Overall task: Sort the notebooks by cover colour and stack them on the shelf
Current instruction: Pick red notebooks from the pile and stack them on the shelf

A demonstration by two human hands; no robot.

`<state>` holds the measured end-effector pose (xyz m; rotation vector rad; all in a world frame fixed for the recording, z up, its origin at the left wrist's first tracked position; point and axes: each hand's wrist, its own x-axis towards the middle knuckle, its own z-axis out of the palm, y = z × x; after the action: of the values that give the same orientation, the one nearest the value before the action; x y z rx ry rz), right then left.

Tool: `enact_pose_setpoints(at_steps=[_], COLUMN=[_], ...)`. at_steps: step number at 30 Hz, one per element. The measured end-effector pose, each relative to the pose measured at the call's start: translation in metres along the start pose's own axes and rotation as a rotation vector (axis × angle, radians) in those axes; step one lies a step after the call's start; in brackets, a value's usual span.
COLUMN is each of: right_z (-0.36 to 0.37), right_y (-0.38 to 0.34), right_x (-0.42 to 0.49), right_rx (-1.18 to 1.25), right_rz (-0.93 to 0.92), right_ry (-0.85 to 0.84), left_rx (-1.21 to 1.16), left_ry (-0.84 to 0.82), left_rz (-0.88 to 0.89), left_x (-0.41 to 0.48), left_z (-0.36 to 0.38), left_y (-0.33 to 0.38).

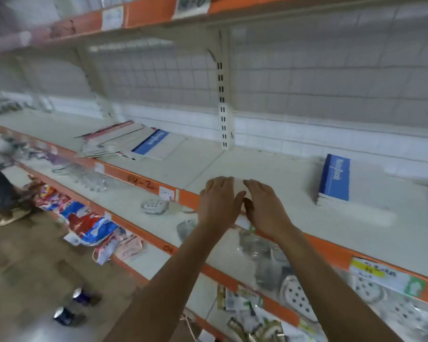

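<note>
Left hand point(219, 201) and right hand point(265, 208) lie flat, gripping nothing, on a pale paper notebook point(237, 185) at the white shelf's point(269, 166) front edge — likely squaring it (fetch another next).

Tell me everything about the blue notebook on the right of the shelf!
The blue notebook looks thick, maybe a stack. Its cover is blue with white curly writing; its near edge shows white pages. It lies flat on the white shelf, right of the left hand and right hand; neither touches it.
</note>
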<state>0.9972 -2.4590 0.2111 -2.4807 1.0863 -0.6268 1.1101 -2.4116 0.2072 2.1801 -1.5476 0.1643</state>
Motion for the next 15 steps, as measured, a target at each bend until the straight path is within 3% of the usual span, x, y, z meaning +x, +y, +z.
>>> enact_pose_setpoints(at_steps=[15], right_z=[0.149], right_y=[-0.146], right_x=[0.154], right_rx=[0.042], right_rz=[0.007], right_ry=[-0.082], left_rx=[0.016], left_ry=[0.018], left_rz=[-0.249], left_x=[0.066], left_z=[-0.030], left_y=[-0.227])
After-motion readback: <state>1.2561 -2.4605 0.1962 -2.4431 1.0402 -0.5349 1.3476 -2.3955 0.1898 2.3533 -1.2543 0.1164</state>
